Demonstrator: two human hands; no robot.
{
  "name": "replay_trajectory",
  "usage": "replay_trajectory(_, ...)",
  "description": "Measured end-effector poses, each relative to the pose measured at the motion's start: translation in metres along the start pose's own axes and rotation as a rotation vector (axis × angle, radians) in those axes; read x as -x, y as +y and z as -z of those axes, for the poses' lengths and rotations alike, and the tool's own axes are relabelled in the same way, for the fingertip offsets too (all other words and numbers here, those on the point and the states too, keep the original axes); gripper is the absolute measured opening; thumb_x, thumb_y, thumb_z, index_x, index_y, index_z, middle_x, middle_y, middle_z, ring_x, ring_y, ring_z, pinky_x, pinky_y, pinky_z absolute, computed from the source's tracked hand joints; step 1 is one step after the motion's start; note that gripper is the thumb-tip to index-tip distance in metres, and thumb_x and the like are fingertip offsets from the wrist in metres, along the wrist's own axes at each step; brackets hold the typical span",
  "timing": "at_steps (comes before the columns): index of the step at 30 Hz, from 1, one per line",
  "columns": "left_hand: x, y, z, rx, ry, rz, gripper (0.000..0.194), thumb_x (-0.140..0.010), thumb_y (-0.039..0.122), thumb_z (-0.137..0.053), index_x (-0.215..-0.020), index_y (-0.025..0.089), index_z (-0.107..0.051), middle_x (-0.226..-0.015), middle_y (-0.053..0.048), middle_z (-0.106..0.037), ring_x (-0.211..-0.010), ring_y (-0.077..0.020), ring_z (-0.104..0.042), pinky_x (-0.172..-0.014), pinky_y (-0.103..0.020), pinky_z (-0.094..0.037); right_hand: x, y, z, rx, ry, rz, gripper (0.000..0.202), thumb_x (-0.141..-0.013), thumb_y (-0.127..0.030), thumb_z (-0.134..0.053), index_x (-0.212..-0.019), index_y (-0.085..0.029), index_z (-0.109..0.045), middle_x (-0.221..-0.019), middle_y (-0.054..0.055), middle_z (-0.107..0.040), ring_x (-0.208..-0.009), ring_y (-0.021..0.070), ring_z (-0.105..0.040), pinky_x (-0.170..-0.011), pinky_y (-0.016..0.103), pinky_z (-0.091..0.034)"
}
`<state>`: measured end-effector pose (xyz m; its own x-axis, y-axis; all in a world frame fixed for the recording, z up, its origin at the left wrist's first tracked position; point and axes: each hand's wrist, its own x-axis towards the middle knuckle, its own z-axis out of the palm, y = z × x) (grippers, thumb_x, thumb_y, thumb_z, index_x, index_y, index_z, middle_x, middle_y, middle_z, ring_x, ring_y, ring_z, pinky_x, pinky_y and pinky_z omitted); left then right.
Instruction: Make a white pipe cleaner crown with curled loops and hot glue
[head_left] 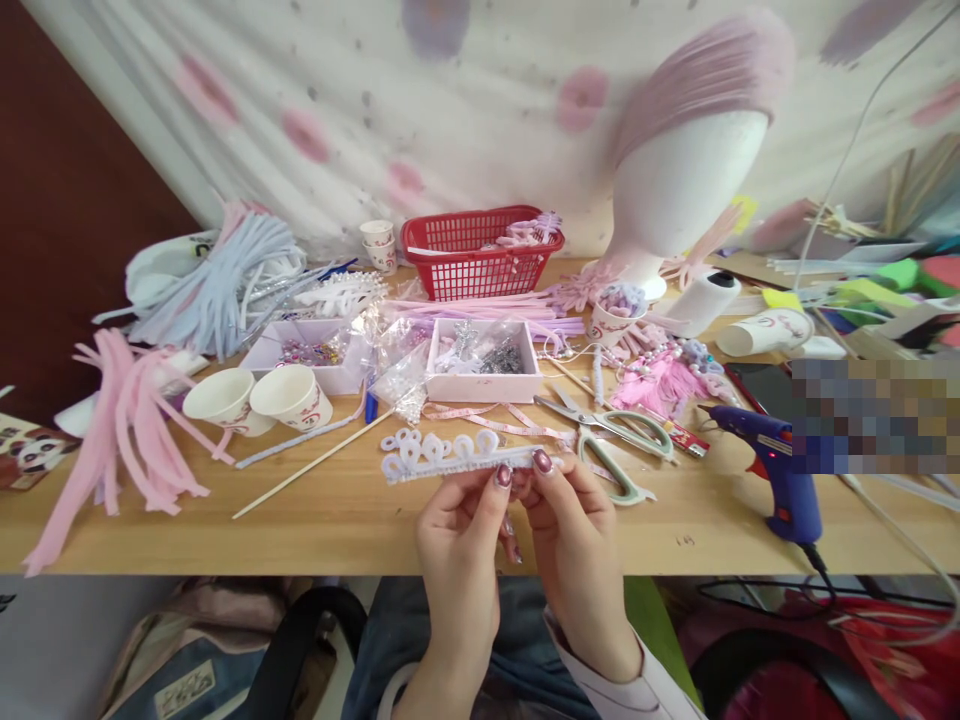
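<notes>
Both my hands hold a pale lilac strip of pipe cleaner (442, 464) just above the table's front edge. A row of small curled loops stands along its upper side, on the left part. My left hand (465, 525) pinches the strip near its middle with thumb and fingers. Close beside it, my right hand (570, 520) grips the right part of the strip between thumb and fingertips. The fingers behind the strip are partly hidden. Green-handled scissors (622, 430) lie partly spread beyond my right hand, and a pink measuring tape (517, 420) runs behind the strip.
A blue glue gun (787, 480) rests at the right, its cable hanging over the edge. Paper cups (292, 400), white boxes (484, 387) of beads, a red basket (480, 270), pink pipe cleaners (124, 430), a thin stick (311, 465) and a white mannequin head (686, 170) stand or lie around.
</notes>
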<state>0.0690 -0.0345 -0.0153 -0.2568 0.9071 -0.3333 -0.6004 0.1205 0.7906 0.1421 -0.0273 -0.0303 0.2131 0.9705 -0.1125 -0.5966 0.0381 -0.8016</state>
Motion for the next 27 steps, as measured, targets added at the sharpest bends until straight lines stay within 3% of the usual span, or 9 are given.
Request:
replay_trajectory(4, -0.001, 0.005, 0.002, 0.026, -0.025, -0.013, 0.028, -0.063, 0.037, -0.089, -0.068, 0.015, -0.073, -0.050, 0.006, -0.058, -0.040, -0.0039, -0.046, -0.032, -0.010, -0.038, -0.004, -0.005, 0.007, 0.037, -0.233, -0.024, 0.024, -0.086, -0.038, -0.075, -0.071, -0.021, -0.067, -0.066, -0.004, -0.061, -0.064, 0.0113, -0.058, -0.058, 0.021, -0.048)
replay_trajectory(9, -0.003, 0.013, 0.008, -0.005, -0.100, -0.009, 0.024, -0.062, 0.031, -0.089, -0.066, 0.015, -0.071, -0.050, 0.005, -0.061, -0.039, -0.0040, -0.046, -0.031, -0.010, -0.041, -0.013, -0.024, 0.019, 0.348, -0.484, 0.008, 0.027, -0.093, -0.037, -0.067, -0.074, -0.018, -0.072, -0.067, -0.001, -0.061, -0.066, 0.0117, -0.056, -0.066, 0.023, -0.046)
replay_trajectory(14, -0.006, 0.013, 0.018, -0.120, -0.091, -0.055, 0.022, -0.065, 0.028, -0.086, -0.067, 0.014, -0.069, -0.057, 0.002, -0.068, -0.040, -0.0054, -0.054, -0.035, -0.013, -0.046, -0.018, -0.040, 0.022, 0.497, -0.572, -0.119, 0.034, -0.089, -0.046, -0.070, -0.073, -0.016, -0.074, -0.055, -0.002, -0.056, -0.054, 0.0096, -0.048, -0.055, 0.023, -0.038)
replay_trajectory(19, -0.013, 0.013, 0.032, -0.298, -0.168, -0.127, 0.019, -0.072, 0.029, -0.081, -0.071, 0.014, -0.069, -0.058, -0.001, -0.070, -0.044, -0.0098, -0.061, -0.036, -0.016, -0.050, -0.022, -0.043, 0.020, 0.577, -0.588, -0.220, 0.043, -0.085, -0.054, -0.071, -0.073, -0.013, -0.072, -0.053, -0.001, -0.058, -0.051, 0.0097, -0.049, -0.052, 0.022, -0.036)
replay_trajectory(24, -0.012, 0.019, 0.034, -0.373, -0.172, -0.126, 0.019, -0.069, 0.025, -0.081, -0.068, 0.015, -0.065, -0.057, 0.002, -0.068, -0.037, -0.0079, -0.057, -0.035, -0.017, -0.051, -0.025, -0.043, 0.024, 0.673, -0.621, -0.196, 0.040, -0.085, -0.051, -0.073, -0.072, -0.013, -0.072, -0.054, 0.000, -0.061, -0.053, 0.0114, -0.052, -0.054, 0.022, -0.039)
replay_trajectory(27, -0.013, 0.021, 0.032, -0.340, -0.139, -0.089, 0.021, -0.065, 0.024, -0.083, -0.066, 0.015, -0.064, -0.056, 0.003, -0.067, -0.035, -0.0066, -0.054, -0.034, -0.017, -0.050, -0.024, -0.044, 0.026, 0.766, -0.653, -0.104, 0.041, -0.089, -0.049, -0.068, -0.068, -0.014, -0.072, -0.055, 0.002, -0.064, -0.054, 0.0123, -0.054, -0.055, 0.023, -0.040)
